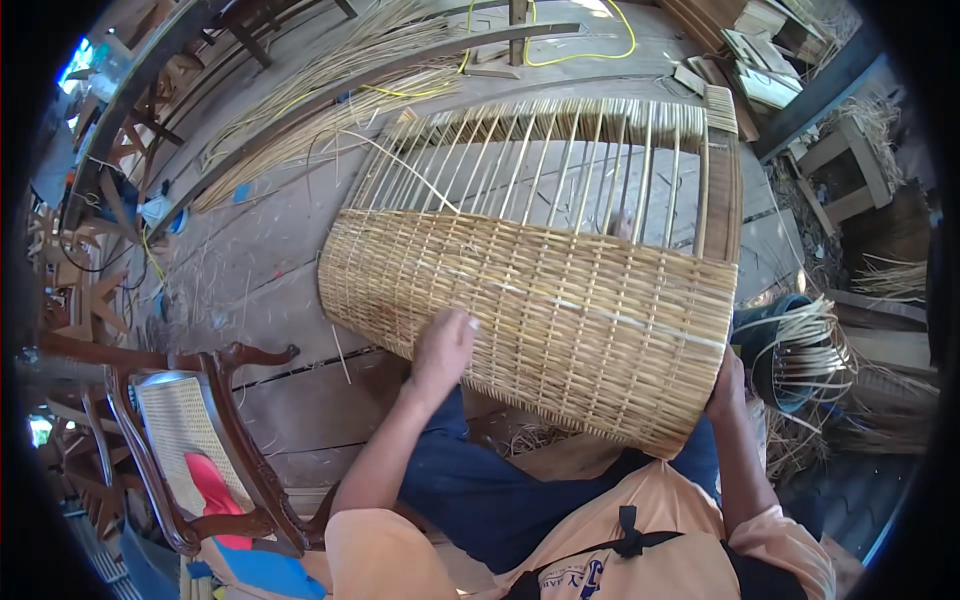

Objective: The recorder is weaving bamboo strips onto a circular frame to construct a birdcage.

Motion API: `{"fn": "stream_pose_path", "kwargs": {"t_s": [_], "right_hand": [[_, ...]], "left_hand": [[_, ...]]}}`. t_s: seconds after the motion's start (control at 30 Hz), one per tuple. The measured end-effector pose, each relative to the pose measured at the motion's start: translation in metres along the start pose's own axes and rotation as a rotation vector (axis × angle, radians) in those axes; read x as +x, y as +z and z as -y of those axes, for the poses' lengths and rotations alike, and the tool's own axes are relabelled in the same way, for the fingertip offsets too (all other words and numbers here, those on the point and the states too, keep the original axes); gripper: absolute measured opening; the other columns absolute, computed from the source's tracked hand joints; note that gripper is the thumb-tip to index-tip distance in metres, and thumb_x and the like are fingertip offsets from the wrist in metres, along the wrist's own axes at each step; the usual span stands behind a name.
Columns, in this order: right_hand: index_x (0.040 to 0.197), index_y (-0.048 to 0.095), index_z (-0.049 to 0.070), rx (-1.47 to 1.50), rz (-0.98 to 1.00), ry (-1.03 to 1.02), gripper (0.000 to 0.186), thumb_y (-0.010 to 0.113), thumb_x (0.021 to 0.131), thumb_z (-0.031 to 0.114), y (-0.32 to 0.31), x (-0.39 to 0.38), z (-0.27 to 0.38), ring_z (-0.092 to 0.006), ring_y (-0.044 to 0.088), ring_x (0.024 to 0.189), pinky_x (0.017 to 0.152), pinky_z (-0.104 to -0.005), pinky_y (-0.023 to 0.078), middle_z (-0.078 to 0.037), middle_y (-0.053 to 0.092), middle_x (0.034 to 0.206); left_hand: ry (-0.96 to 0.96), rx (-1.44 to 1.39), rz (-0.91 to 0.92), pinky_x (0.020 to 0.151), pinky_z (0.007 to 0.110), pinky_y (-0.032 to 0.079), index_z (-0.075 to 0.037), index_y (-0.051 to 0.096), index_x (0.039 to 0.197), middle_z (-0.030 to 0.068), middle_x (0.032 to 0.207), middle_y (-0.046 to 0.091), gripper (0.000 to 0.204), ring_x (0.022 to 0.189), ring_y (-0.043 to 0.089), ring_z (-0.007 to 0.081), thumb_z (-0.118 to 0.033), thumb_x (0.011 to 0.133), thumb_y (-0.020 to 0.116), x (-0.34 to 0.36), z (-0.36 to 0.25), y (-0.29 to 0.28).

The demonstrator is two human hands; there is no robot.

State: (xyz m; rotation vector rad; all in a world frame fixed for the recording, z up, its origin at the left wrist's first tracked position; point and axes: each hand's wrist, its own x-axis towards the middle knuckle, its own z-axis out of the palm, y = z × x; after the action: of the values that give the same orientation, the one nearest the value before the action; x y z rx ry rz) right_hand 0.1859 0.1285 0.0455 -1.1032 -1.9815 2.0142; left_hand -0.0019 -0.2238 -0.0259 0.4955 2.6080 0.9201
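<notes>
A large half-woven wicker panel [540, 310] lies tilted across the middle, its lower part densely woven, its upper part bare upright stakes in a wooden frame. A loose strand [415, 175] arcs across the stakes. My left hand [443, 352] rests on the lower woven face with its fingers curled; whether anything is inside them is hidden. My right hand [727, 378] grips the lower right side edge of the panel, its fingertips out of sight behind it. My legs [470, 500] in dark trousers are below it.
A carved wooden chair [200, 450] with a red cloth [215, 490] stands at lower left. Long cane strips [270, 130] and a yellow cord [580, 55] lie behind the panel. A container of strips [785, 360] is at right. Wood pieces and a post [810, 95] are at upper right.
</notes>
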Motion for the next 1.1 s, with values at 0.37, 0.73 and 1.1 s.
{"fn": "stream_pose_path", "kwargs": {"t_s": [0.37,0.73,1.1], "right_hand": [[0.099,0.060,-0.001,0.337,-0.024,0.124,0.032,0.048,0.090,0.027,0.013,0.008,0.014,-0.0217,0.062,0.077,0.071,-0.0375,0.050,-0.013,0.064,0.089],[0.106,0.061,0.001,0.278,-0.062,0.153,0.037,0.046,0.093,0.033,0.032,-0.008,0.014,-0.0208,0.063,0.087,0.078,-0.0351,0.051,-0.011,0.065,0.099],[0.112,0.058,0.001,0.207,-0.195,0.053,0.038,0.045,0.094,0.032,0.058,0.014,0.002,-0.0161,0.062,0.087,0.075,-0.0311,0.051,-0.008,0.063,0.100]], "left_hand": [[0.436,-0.842,1.027,0.095,0.039,0.038,0.001,0.055,0.115,0.0215,0.115,0.057,0.053,0.110,0.052,0.0350,-0.044,0.096,0.036,-0.172,-0.166,0.204],[-0.073,-1.066,-0.148,0.080,0.029,0.047,-0.002,0.061,0.106,0.0102,0.099,0.065,0.032,0.092,0.060,0.0174,-0.030,0.095,0.049,-0.153,0.004,0.034],[-1.012,-1.984,-0.547,0.101,0.054,0.033,-0.011,0.036,0.137,0.0111,0.138,0.039,0.085,0.125,0.038,0.0339,-0.073,0.080,0.041,0.028,0.332,0.095]]}}
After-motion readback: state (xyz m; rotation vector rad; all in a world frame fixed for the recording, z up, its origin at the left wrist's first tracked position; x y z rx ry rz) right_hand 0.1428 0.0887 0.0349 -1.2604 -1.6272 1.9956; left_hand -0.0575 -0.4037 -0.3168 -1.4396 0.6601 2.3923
